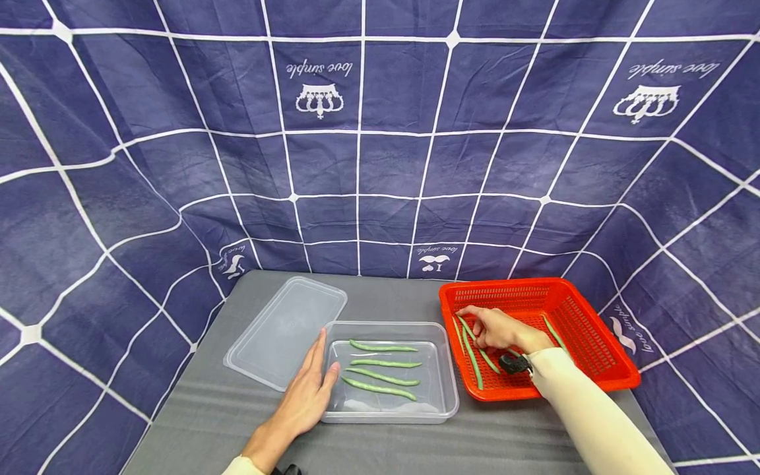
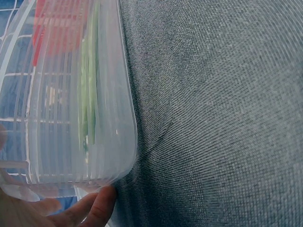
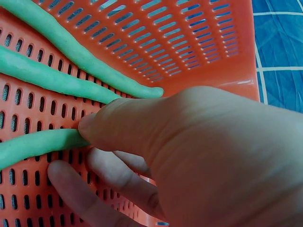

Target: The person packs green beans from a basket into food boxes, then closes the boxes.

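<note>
My left hand (image 1: 305, 389) lies along the left wall of a clear plastic container (image 1: 392, 417), fingers straight and thumb at its rim. In the left wrist view its fingers (image 2: 102, 205) touch the container's end. Several green beans (image 1: 382, 389) lie side by side in the container. My right hand (image 1: 495, 328) is inside the red basket (image 1: 623, 376). In the right wrist view its thumb and fingers pinch the end of a green bean (image 3: 42, 142). Two more green beans (image 3: 80, 54) lie close by, and part of the middle one is hidden behind the thumb.
A translucent lid (image 1: 279, 336) lies flat on the grey tabletop (image 1: 380, 455), left of the container. Another green bean (image 1: 555, 330) lies at the basket's right side, partly behind the right forearm. A blue checked cloth (image 1: 392, 165) surrounds the back and sides.
</note>
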`<state>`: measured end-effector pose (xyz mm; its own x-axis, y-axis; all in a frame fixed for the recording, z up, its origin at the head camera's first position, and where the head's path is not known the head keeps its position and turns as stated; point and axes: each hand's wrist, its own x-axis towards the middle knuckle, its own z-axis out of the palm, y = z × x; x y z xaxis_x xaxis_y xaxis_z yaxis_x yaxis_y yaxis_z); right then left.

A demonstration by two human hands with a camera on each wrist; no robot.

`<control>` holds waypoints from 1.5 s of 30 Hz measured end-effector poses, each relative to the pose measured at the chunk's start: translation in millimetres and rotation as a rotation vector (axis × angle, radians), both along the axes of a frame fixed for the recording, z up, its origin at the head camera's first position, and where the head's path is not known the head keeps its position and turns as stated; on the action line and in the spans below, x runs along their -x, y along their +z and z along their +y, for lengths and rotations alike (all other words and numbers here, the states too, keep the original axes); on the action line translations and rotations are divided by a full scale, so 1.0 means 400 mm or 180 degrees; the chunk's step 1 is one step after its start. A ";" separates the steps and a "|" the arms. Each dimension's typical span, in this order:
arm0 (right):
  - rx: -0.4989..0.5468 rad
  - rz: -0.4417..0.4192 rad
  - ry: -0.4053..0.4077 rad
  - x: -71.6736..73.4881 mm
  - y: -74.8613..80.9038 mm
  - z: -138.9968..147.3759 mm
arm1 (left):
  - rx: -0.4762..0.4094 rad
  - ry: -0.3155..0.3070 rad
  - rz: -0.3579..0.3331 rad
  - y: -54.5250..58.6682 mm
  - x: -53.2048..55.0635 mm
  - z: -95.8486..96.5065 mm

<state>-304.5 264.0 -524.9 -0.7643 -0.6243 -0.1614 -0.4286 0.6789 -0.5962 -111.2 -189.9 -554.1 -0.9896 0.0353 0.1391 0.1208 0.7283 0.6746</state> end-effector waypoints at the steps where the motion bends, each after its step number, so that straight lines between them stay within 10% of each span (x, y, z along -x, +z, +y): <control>1: 0.0018 -0.0017 -0.0007 0.000 -0.001 0.000 | 0.0000 -0.0001 0.0000 0.000 0.000 0.000; 45: 0.0124 0.0436 -0.0013 -0.037 0.058 -0.005 | -0.0032 -0.0002 -0.0056 -0.001 0.002 -0.003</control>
